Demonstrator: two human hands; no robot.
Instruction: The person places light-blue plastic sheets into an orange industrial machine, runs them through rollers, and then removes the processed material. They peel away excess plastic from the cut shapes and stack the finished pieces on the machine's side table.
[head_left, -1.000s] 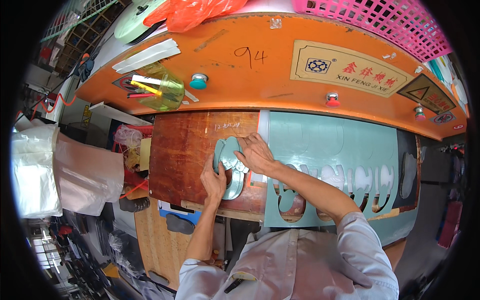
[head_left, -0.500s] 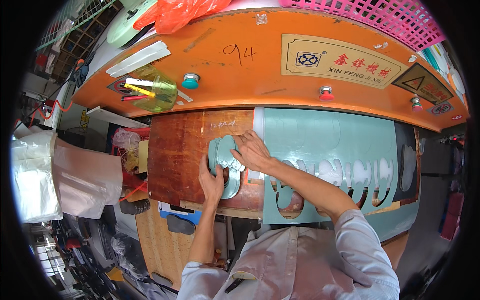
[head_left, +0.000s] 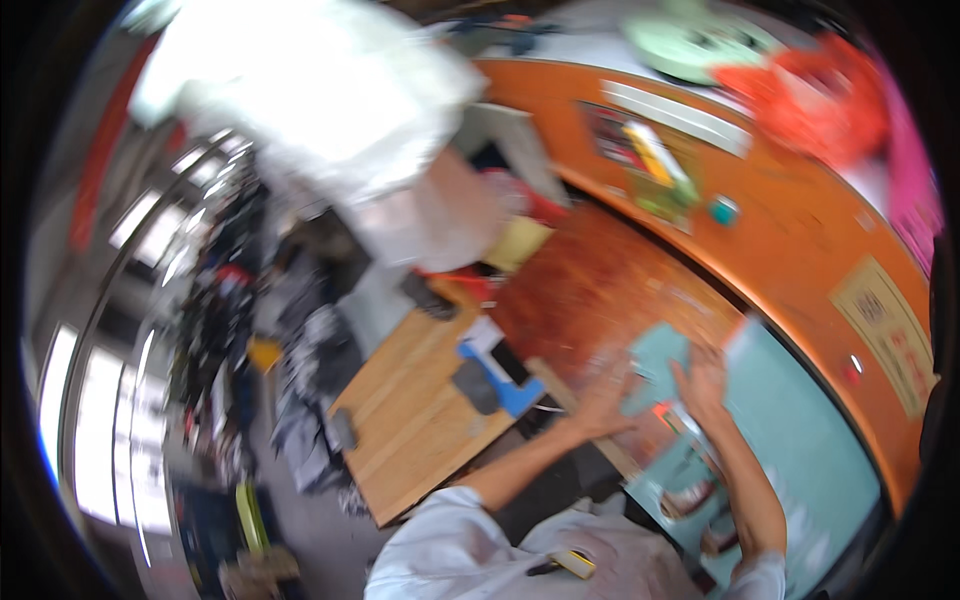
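Observation:
The picture is smeared by motion. A stack of pale green cut pieces [head_left: 657,352] lies on the reddish-brown board [head_left: 580,280], between my two hands. My left hand [head_left: 602,402] is at the stack's near left side, fingers spread; whether it touches the pieces is unclear. To the right, my right hand [head_left: 704,382] has its thumb apart from its fingers, close against the stack's edge. Right of the board lies a pale green sheet [head_left: 790,425]; cut-out openings show in its near part, beside my right forearm.
Behind the board stands an orange machine beam [head_left: 780,250] with a green button [head_left: 723,209] and a clear holder of pens [head_left: 665,195]. Light wooden boarding [head_left: 420,400] is at the left, with a blue tray [head_left: 522,398] by it. White plastic bags [head_left: 330,90] hang at the upper left.
My view has swung to the left, bringing more of the floor and windows in. Both hands' fingers, earlier on the stack, are now spread beside it.

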